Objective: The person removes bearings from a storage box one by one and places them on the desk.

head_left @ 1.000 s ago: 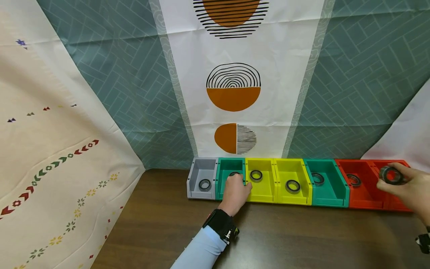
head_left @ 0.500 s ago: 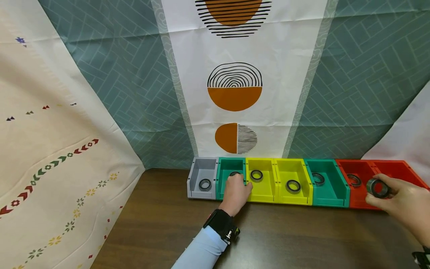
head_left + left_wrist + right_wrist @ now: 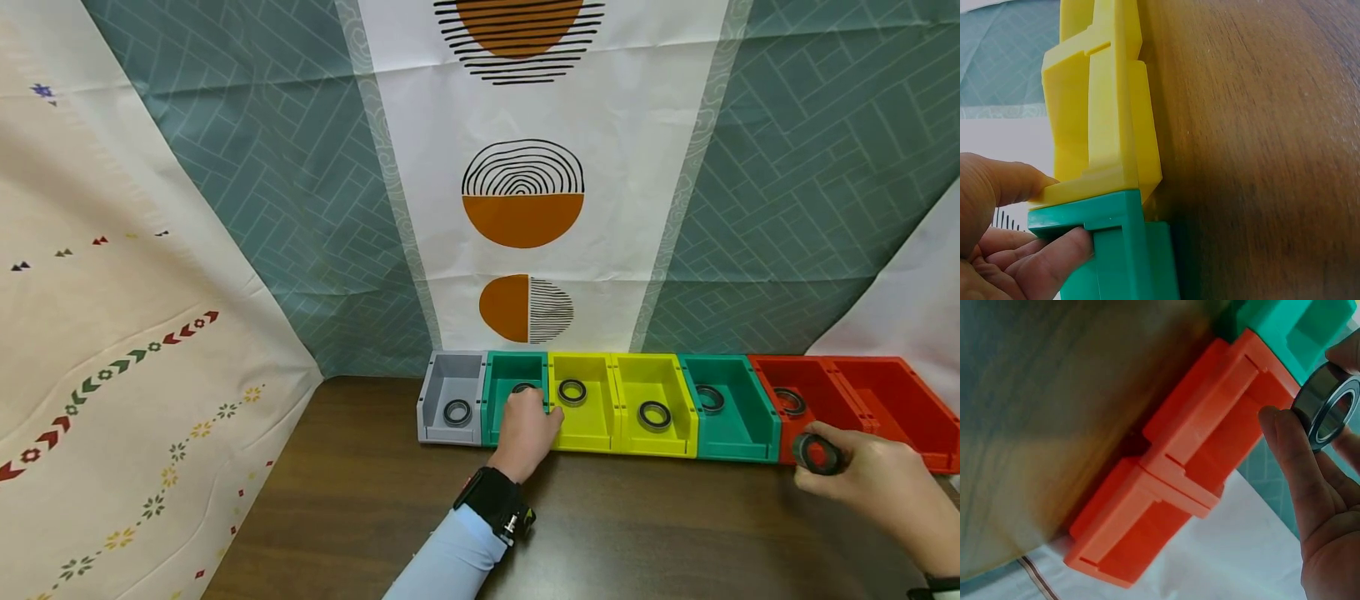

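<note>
My right hand (image 3: 877,471) holds a ball bearing (image 3: 804,454) between thumb and fingers, tilted on edge above the front of the left red bin (image 3: 828,417). In the right wrist view the bearing (image 3: 1315,400) shows a steel outer ring and a dark seal. At the first green bin (image 3: 498,375), my left hand (image 3: 521,433) pinches the walls where it meets a yellow bin (image 3: 600,375). The left wrist view has the thumb on the yellow side and fingers inside the green bin (image 3: 1132,231). A bearing (image 3: 522,387) in that green bin is partly hidden by the hand.
More bearings lie singly in the grey bin (image 3: 450,375), both yellow bins, the second green bin (image 3: 750,425) and the left red bin. No bearing shows in the far right red bin (image 3: 892,400). The bins form one row on a brown wooden table (image 3: 637,517) before hanging cloths.
My right hand has carried the bearing left and toward me, from over the far right red bin to the front of the other red one. The left hand stays in place.
</note>
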Motion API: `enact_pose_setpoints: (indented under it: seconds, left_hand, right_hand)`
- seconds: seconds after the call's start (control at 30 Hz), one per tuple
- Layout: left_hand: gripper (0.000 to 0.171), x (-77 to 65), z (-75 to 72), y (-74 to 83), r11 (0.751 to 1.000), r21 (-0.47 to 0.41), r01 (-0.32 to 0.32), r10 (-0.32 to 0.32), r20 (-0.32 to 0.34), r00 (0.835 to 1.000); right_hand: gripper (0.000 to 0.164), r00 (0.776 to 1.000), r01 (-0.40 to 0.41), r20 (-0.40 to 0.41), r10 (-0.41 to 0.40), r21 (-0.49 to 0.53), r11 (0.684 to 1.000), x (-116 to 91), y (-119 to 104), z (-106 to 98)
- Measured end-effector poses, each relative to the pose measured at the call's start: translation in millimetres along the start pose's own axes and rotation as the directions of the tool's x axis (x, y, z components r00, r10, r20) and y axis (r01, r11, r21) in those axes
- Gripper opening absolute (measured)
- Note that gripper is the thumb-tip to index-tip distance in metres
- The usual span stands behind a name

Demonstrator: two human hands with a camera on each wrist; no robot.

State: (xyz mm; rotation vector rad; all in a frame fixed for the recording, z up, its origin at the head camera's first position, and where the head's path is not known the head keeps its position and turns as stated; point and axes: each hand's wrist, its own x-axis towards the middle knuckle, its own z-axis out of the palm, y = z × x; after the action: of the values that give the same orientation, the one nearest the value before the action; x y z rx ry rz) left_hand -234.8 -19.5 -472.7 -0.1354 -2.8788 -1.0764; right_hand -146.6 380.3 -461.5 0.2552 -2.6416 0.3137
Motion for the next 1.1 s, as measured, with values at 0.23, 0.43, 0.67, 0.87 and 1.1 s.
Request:
enact_pose_setpoints:
  seconds: [0.23,0.43,0.67,0.87,1.1]
  left_hand:
    - [0.027,0.3,1.5,-0.8,1.000,0.017,-0.009,0.009,-0.011,1.000]
    - [0.026,0.5,1.4,-0.6,1.000,0.018,-0.018,0.019,-0.017,1.000]
    - [0.025,0.7,1.4,-0.9,1.000,0.015,-0.007,0.007,-0.016,1.000]
    - [0.028,1.2,1.5,-1.6,1.000,0.008,0.005,-0.005,-0.008,1.000]
    - [0.028,0.6,1.6,-2.0,1.000,0.014,-0.017,0.017,-0.020,1.000]
  right_hand:
    - [0.051,0.983,-0.055,0.174,0.055,-0.005,0.998,-12,-2,11]
    - [0.052,0.963,-0.059,0.265,0.052,0.016,0.998,-20,3,17]
    - [0.053,0.936,-0.062,0.348,0.051,0.023,0.998,-24,9,21]
    - [0.050,0.944,-0.033,0.329,0.025,0.017,0.999,-25,9,22]
    - [0.051,0.938,-0.034,0.345,0.032,-0.002,0.999,-24,10,21]
